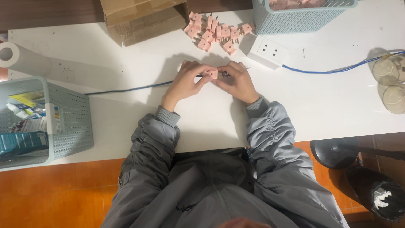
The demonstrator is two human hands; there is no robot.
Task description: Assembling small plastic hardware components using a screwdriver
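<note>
Both of my hands meet over the middle of the white table (329, 101). My left hand (185, 82) and my right hand (238, 81) pinch one small pink plug adapter (211, 73) between their fingertips. A thin dark tool or pin (225, 74) pokes out beside the adapter under my right fingers; what it is stays unclear. Behind my hands lies a heap of several matching pink plug adapters (217, 33). Grey jacket sleeves cover both arms.
A white power strip (268, 50) with a blue cable (337, 69) sits right of the heap. Pale green perforated baskets stand at back right (295, 19) and at the left edge (63, 122). Cardboard box (141, 19) back left, paper roll (21, 57), clear cups (390, 82) far right.
</note>
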